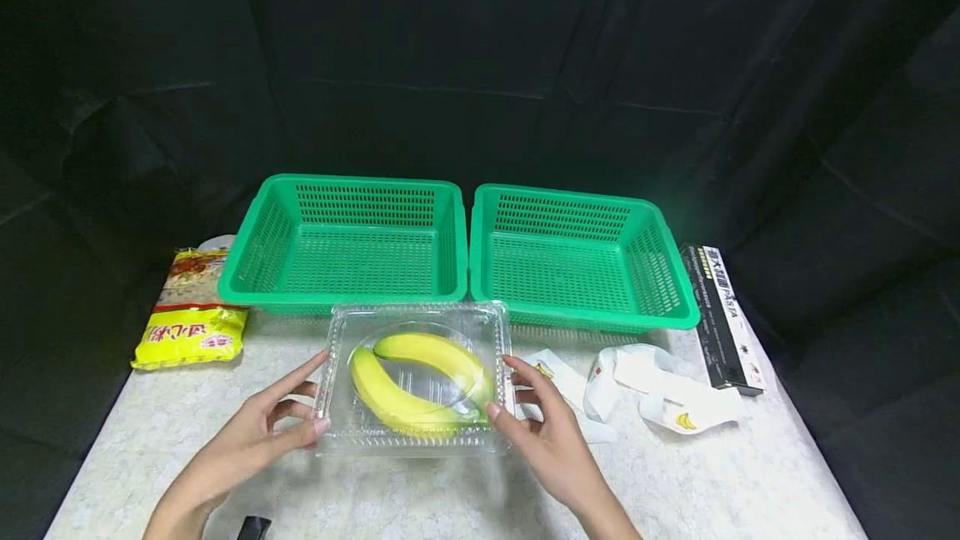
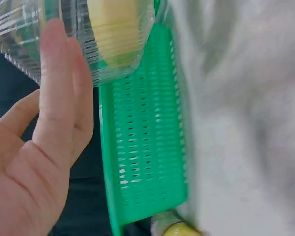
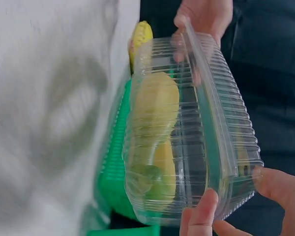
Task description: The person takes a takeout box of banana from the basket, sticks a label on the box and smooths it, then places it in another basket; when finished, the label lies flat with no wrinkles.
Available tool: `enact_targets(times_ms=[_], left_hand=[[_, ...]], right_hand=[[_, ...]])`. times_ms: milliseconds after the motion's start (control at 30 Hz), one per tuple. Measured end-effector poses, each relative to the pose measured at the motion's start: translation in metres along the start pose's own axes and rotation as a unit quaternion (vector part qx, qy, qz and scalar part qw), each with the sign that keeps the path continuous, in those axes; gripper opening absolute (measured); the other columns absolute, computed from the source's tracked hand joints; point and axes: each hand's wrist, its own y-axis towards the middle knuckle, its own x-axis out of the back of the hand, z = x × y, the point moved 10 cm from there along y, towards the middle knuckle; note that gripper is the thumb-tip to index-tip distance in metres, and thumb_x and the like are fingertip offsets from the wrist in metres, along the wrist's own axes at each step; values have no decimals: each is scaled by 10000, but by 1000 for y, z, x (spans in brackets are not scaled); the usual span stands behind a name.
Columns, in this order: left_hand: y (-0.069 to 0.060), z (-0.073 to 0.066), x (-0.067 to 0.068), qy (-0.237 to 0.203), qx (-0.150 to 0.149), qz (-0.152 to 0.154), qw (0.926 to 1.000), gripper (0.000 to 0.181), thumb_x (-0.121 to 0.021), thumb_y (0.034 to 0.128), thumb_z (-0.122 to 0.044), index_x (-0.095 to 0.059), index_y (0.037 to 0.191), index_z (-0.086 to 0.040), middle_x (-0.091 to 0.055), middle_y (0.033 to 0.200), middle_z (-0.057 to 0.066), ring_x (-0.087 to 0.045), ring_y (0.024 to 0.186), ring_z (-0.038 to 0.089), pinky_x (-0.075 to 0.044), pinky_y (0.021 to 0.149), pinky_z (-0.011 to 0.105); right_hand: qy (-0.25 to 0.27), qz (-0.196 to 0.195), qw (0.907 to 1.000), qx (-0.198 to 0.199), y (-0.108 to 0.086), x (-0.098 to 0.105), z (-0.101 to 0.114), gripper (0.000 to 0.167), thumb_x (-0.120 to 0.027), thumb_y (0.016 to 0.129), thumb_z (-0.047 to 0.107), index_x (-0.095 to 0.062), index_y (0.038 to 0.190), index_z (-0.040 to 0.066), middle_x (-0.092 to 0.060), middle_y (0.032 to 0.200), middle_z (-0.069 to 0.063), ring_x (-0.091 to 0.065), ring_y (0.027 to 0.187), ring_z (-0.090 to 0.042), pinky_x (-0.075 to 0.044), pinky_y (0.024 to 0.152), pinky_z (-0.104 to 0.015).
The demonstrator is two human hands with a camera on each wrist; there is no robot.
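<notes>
A clear plastic box (image 1: 483, 323) with two yellow bananas (image 1: 420, 348) inside is held up between both hands, in front of the green baskets. My left hand (image 1: 251, 440) grips its left side, thumb near the front corner and fingers along the side. The right hand (image 1: 551, 440) grips the opposite side the same way. In the left wrist view, fingers of the left hand (image 2: 44, 128) lie against the ribbed wall of the box (image 2: 73, 29). In the right wrist view the lid looks closed, and the right hand (image 3: 280, 196) holds the near end of the box (image 3: 187, 147).
Two green baskets, left (image 1: 345, 298) and right (image 1: 585, 319), stand side by side behind the box. A yellow food packet (image 1: 195, 315) lies at the left, a black-and-white pasta box (image 1: 723, 323) at the right. Curled white label strips (image 1: 675, 390) and a black object (image 1: 253, 527) also lie on the table.
</notes>
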Motion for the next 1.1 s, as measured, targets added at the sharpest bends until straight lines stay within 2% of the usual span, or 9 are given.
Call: enact_targets(times_ms=[133, 267, 400, 533, 733, 1100], left_hand=[[0, 15, -12, -156, -43, 447, 9989, 826, -679, 962, -175, -188, 1626, -188, -398, 1381, 260, -617, 976, 77, -622, 815, 345], [9, 28, -21, -243, -62, 711, 9972, 808, -646, 984, -185, -160, 1629, -154, -407, 1356, 279, -639, 966, 95, -615, 827, 336], [21, 34, -26, -225, -64, 615, 9978, 814, -653, 978, -183, -164, 1628, -152, -395, 1364, 283, -653, 952, 109, -609, 824, 313], [33, 30, -27, -119, -183, 378, 9990, 822, -673, 963, -179, -185, 1623, -136, -394, 1351, 287, -654, 913, 100, -614, 796, 310], [44, 27, -24, -37, -204, 169, 9996, 815, -674, 953, -137, -202, 1618, -122, -419, 1342, 288, -666, 896, 127, -613, 788, 297], [47, 28, -22, -238, -117, 206, 9994, 800, -662, 964, -138, -207, 1621, -161, -391, 1371, 297, -665, 930, 165, -610, 808, 310]], right_hand=[[137, 9, 9986, -509, -9, -5, -25, 595, -736, 912, 274, -502, 1459, 249, -535, 1340, -103, -528, 1152, -220, -494, 823, -273], [121, 111, 9969, -775, -7, -11, -48, 594, -691, 945, 290, -472, 1490, 198, -516, 1371, -126, -508, 1188, -249, -467, 882, -334], [-87, 114, 9975, -689, 0, -13, -62, 580, -621, 994, 304, -431, 1526, 173, -501, 1428, -158, -501, 1255, -298, -488, 967, -457], [-304, 62, 9980, -556, 10, -14, -66, 559, -532, 1042, 313, -375, 1562, 181, -483, 1456, -161, -499, 1280, -316, -470, 1026, -542], [-330, -87, 9988, -358, 22, -13, -61, 550, -517, 1047, 251, -366, 1564, 135, -489, 1444, -188, -521, 1269, -332, -464, 1049, -547], [-212, -117, 9987, -438, 24, -14, -61, 549, -520, 1044, 230, -367, 1561, 129, -486, 1435, -182, -507, 1262, -315, -465, 1030, -529]])
